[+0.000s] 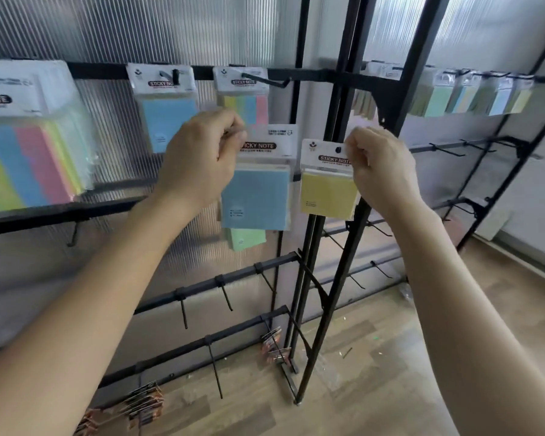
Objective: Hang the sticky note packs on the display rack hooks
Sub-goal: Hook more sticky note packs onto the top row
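Left hand (199,158) pinched blue pack (255,199) | right hand (381,171) pinched yellow pack (328,191) | risk: hole might miss hook (269,80), dropping pack

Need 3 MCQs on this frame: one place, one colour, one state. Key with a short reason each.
1. Where is the yellow pack?
A. on a top hook
B. in the right hand
C. on the floor

2. What colour is the front pack in the left hand?
A. pink
B. orange
C. blue

3. How is the right hand?
A. flat open
B. pinching the header
C. curled, empty

Key:
1 B, it hangs from that hand's fingers.
2 C, its face is plainly blue.
3 B, thumb and fingers close on the white card.
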`<act>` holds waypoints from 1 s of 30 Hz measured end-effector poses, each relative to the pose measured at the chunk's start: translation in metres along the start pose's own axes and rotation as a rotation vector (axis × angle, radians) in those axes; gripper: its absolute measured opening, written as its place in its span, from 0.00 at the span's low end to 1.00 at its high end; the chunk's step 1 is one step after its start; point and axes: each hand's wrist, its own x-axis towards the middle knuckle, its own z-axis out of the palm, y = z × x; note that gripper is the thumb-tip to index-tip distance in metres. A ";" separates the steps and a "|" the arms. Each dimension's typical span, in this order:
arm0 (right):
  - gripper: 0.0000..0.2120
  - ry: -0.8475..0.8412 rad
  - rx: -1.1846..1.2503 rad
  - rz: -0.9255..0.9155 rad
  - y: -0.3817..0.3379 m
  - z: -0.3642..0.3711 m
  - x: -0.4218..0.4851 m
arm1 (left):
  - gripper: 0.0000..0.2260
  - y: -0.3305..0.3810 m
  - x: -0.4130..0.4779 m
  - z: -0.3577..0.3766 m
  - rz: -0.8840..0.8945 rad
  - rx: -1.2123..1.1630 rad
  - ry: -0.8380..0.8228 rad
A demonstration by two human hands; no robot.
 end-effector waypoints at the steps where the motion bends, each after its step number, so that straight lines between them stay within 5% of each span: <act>1: 0.07 0.000 -0.010 0.025 0.006 0.000 -0.007 | 0.08 0.002 -0.004 0.010 0.000 -0.029 -0.039; 15: 0.06 0.005 -0.043 0.189 0.129 -0.031 -0.061 | 0.06 0.058 -0.009 0.148 -0.065 -0.235 -0.199; 30: 0.05 -0.078 -0.073 0.108 0.313 -0.086 -0.048 | 0.06 0.159 0.047 0.304 -0.019 -0.216 -0.224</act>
